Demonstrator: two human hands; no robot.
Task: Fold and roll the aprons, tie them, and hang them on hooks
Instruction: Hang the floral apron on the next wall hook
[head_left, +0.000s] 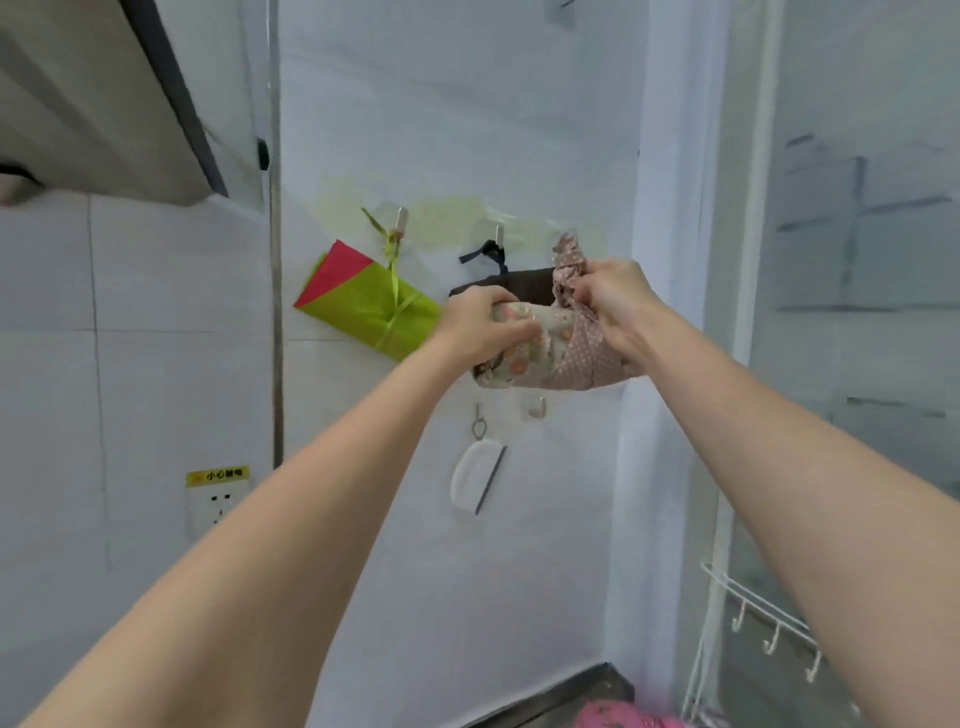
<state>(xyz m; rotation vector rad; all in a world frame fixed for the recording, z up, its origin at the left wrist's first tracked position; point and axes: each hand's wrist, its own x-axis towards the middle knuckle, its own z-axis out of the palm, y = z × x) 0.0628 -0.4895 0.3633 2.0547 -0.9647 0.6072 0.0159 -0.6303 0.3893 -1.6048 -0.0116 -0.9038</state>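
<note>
Right hand (613, 296) pinches the tie (569, 260) of the rolled apron (556, 348); left hand (480, 322) grips it; nearest free hook hidden, likely twelve o'clock.

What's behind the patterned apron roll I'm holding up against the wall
A dark brown rolled apron hangs from a hook behind the patterned apron roll. Only its top edge shows; your left hand, right hand and the roll cover the rest.
</note>
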